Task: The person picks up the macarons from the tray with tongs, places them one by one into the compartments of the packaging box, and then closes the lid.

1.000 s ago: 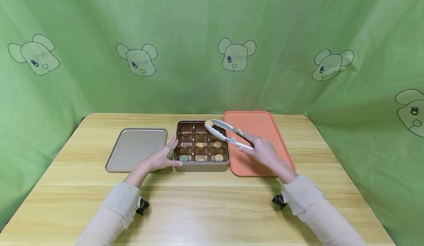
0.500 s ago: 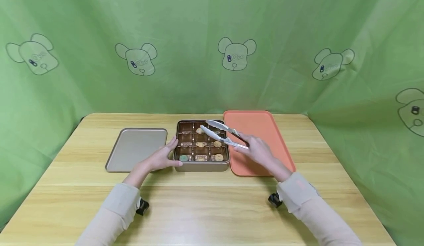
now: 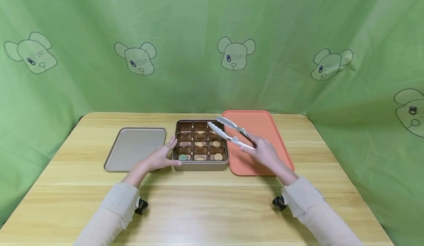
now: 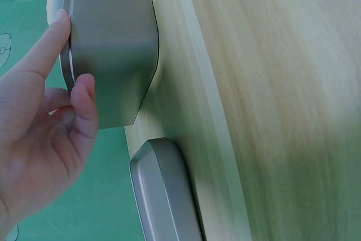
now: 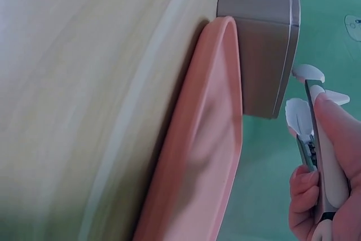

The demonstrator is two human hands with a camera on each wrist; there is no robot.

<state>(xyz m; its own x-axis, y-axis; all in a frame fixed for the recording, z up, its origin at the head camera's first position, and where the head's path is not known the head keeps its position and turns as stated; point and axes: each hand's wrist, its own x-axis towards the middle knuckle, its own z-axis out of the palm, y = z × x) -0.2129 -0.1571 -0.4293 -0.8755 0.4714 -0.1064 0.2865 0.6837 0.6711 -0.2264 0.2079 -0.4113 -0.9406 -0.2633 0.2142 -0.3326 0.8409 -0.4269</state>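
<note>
A brown tin (image 3: 201, 167) with nine compartments has a green cookie (image 3: 183, 157) at front left and tan cookies in several others, one cookie (image 3: 200, 132) in the back middle. My left hand (image 3: 159, 159) rests against its left side, thumb at the front corner; the left wrist view shows the hand (image 4: 51, 111) touching the tin (image 4: 113, 43). My right hand (image 3: 264, 153) grips metal tongs (image 3: 239, 129), their arms apart over the tin's back right, nothing between the tips. The right wrist view shows the hand (image 5: 341, 167) around the tongs (image 5: 324, 156).
A flat grey-brown lid (image 3: 136, 148) lies left of the tin. The orange tray (image 3: 253, 123) lies against its right side, partly under my right hand. Behind the wooden table (image 3: 198, 209) hangs a green curtain (image 3: 185, 84).
The tongs moved left over the tin and the cookie they held came down into the back middle compartment. They have since moved back to the right, without it. My left hand stays put.
</note>
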